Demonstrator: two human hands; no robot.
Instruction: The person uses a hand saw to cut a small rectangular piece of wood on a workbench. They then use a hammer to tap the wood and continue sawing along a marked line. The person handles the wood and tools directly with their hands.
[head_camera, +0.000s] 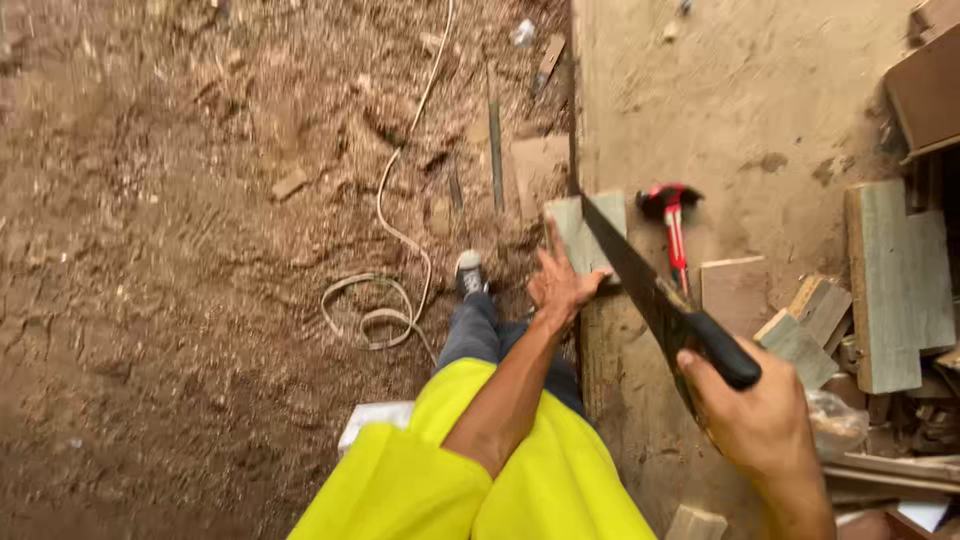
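Ground: bare brown earth floor (150, 250) strewn with sawdust, chips and scraps of wood, seen from above.
Bench: a worn, dusty wooden bench (740, 100) fills the right half of the view, its left edge running down the middle.
Wood piece: a small greyish wooden block (580, 225) lies at the left edge of the bench, jutting slightly over it.
Left hand: the left hand (560, 285) is pressed flat on the near end of the block, fingers (552, 240) spread and released, holding it down without clasping it.
Saw: a hand saw (640, 275) with a dark blade and black handle lies slantwise, its blade tip touching the far right corner of the block.
Right hand: the right hand (755, 420) is clenched around the saw's handle, fingers wrapped under it, thumb on top.
Hammer: a claw hammer (672, 215) with a red and black handle lies on the bench just right of the saw blade, head away from the person.
Offcuts: a heap of short boards and blocks (880, 290) sits along the right side of the bench, with a flat brown panel (735, 290) between it and the saw.
Plastic bag: a crumpled clear bag (835, 420) lies just beside the right hand; its contents cannot be made out.
Cord: a pale cord (385, 300) trails over the earth and loops near the person's foot.
Rod: a thin dark metal rod (495, 150) lies on the ground near the bench edge.
Person: yellow sleeve (450, 480), blue trousers and a grey shoe (470, 272) planted on the earth beside the bench.
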